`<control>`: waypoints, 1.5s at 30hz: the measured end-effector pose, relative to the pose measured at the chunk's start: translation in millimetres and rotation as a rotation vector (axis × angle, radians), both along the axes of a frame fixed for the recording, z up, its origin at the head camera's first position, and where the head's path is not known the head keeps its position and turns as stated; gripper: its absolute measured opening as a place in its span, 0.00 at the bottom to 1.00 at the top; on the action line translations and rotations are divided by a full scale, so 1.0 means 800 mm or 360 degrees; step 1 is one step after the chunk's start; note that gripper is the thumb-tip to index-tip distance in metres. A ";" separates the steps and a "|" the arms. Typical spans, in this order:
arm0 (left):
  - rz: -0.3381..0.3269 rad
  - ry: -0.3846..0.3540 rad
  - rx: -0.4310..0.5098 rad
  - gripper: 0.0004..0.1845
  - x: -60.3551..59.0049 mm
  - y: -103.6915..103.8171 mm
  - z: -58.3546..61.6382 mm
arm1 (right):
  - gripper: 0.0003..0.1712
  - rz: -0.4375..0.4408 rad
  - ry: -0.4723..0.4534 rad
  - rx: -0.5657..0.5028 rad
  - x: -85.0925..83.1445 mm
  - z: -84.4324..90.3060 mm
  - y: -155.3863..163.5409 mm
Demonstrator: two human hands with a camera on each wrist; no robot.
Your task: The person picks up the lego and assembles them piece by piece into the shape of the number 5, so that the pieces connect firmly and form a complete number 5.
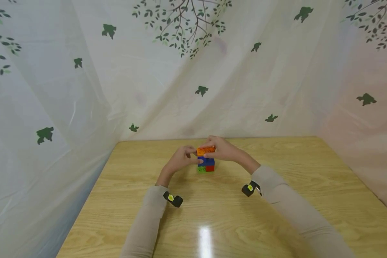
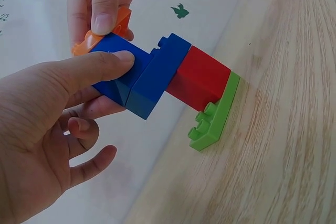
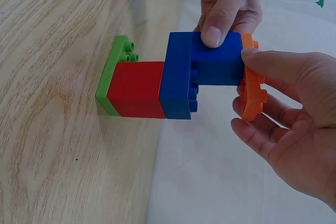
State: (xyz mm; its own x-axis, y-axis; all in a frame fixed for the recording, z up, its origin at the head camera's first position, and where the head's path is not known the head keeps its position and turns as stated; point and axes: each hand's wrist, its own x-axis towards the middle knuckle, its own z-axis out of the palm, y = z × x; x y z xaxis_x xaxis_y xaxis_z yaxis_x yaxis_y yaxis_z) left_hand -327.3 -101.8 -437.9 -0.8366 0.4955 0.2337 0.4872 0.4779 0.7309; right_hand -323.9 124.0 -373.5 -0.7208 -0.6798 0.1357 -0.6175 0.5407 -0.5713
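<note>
A small brick tower (image 1: 206, 161) stands on the wooden table (image 1: 277, 208): a green plate (image 3: 113, 69) at the bottom, a red brick (image 3: 136, 87) on it, then two blue bricks (image 3: 176, 74), and an orange plate (image 3: 251, 95) on top. My left hand (image 2: 105, 85) pinches the upper blue brick (image 2: 157, 72), thumb on its near face and fingers behind it. At the top of the tower my right hand (image 3: 247, 90) pinches the orange plate between thumb and fingers. In the head view both hands (image 1: 184, 157) (image 1: 220, 148) meet at the tower.
A sheer white curtain (image 1: 193, 71) printed with green leaves encloses the table on the left, back and right. Black wrist cameras (image 1: 173, 199) (image 1: 249, 188) sit on both beige sleeves. Bare wood lies all around the tower.
</note>
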 end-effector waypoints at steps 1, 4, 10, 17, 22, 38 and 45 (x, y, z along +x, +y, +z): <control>0.0003 -0.0002 0.0001 0.13 0.000 0.000 -0.001 | 0.22 0.0000 -0.0005 -0.0002 0.000 0.000 0.000; 0.0007 -0.0006 0.0004 0.12 0.001 0.000 -0.002 | 0.22 0.0003 -0.0012 -0.0001 0.000 -0.001 0.000; -0.0003 -0.0006 0.0013 0.12 0.001 0.000 -0.002 | 0.22 0.0004 -0.0013 0.0011 -0.002 -0.003 0.001; 0.0011 -0.0016 0.0001 0.14 0.003 0.000 -0.001 | 0.22 -0.0011 -0.0019 -0.0011 -0.002 -0.004 0.002; 0.0012 -0.0024 0.0011 0.14 0.003 0.001 0.000 | 0.22 -0.0002 -0.0012 -0.0044 -0.001 -0.006 0.004; 0.0027 -0.0024 0.0033 0.15 0.004 0.004 -0.001 | 0.27 -0.0054 0.0022 -0.0124 0.002 -0.017 0.011; 0.0056 -0.0031 0.0016 0.16 0.004 0.005 -0.002 | 0.30 -0.0113 0.0033 -0.0099 0.004 -0.022 0.015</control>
State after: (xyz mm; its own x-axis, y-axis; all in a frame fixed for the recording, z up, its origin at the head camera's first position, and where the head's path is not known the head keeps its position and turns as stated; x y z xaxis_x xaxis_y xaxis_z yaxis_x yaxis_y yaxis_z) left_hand -324.3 -97.9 -439.3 -0.8577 0.4637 0.2222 0.4562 0.4870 0.7448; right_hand -320.5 135.6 -390.8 -0.7633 -0.6170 0.1916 -0.5910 0.5471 -0.5928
